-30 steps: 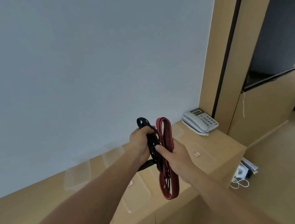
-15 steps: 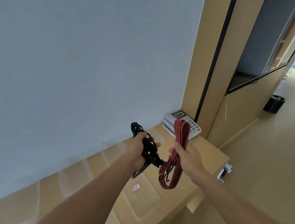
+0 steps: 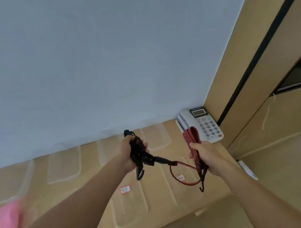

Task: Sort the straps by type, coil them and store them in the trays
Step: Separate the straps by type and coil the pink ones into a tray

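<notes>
My left hand (image 3: 129, 153) grips a bundled black strap (image 3: 140, 154) with a hook hanging below it. My right hand (image 3: 205, 156) grips a folded red striped strap (image 3: 192, 137). A loop of the red strap is caught on the black strap's end, stretched between the two hands above the counter. Several clear plastic trays (image 3: 130, 205) lie on the wooden counter below; two near ones carry small red-edged labels (image 3: 125, 189).
A white desk phone (image 3: 201, 124) sits at the counter's far right corner against the grey wall. A pink object (image 3: 7, 224) lies at the lower left, blurred. A wooden pillar and cabinet stand to the right, with floor beyond the counter's right end.
My hands have drawn apart, the right one moving right with the red strap. A red loop now stretches between the two bundles. The view has turned left and down.
</notes>
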Tool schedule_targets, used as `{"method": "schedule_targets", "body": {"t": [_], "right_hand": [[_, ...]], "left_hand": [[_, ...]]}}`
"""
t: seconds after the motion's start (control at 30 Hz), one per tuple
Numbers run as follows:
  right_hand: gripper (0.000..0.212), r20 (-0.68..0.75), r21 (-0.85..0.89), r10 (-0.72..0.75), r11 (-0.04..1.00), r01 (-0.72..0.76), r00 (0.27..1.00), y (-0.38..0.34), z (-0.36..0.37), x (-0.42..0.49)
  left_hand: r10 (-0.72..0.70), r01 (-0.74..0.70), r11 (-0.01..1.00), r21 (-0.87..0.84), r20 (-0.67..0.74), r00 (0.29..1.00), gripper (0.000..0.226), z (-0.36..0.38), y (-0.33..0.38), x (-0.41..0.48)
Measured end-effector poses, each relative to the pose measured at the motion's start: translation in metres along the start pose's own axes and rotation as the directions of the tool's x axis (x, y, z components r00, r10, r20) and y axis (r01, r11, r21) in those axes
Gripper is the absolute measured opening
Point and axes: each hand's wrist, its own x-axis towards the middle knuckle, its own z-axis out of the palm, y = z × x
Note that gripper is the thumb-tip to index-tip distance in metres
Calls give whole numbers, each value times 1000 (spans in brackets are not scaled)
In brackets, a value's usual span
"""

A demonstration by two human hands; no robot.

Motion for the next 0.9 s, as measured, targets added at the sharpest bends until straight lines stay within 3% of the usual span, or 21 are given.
{"method": "schedule_targets", "body": {"t": [0.1,0.17,0.3,0.57,0.63,0.73,0.9], "right_hand": [[22,226,-27,-11,999,18,974,7,6,15],[25,324,50,-91,996,79,942,10,17,19],[20,184,252,-202,956,153,962,14,24,24],[21,230,8,-293,954,299,928,21,-6,29],[19,262,14,-248,967,254,932,20,-9,30],[18,267,-53,-110,990,128,957,20,-13,36],[21,288,-172,61,985,-11,956,19,-11,63]], "left_hand": [[-28,30,991,-131,16,999,21,6,-13,4],[-72,72,993,-98,10,997,24,18,-30,8],[-110,109,993,54,16,994,24,35,-55,10],[-102,89,994,65,234,967,18,48,-38,-7],[-67,42,988,147,174,982,19,46,-37,-10],[76,-43,935,352,-82,994,22,44,-45,-10],[136,-31,926,377,-255,957,27,28,-54,-9]]}}
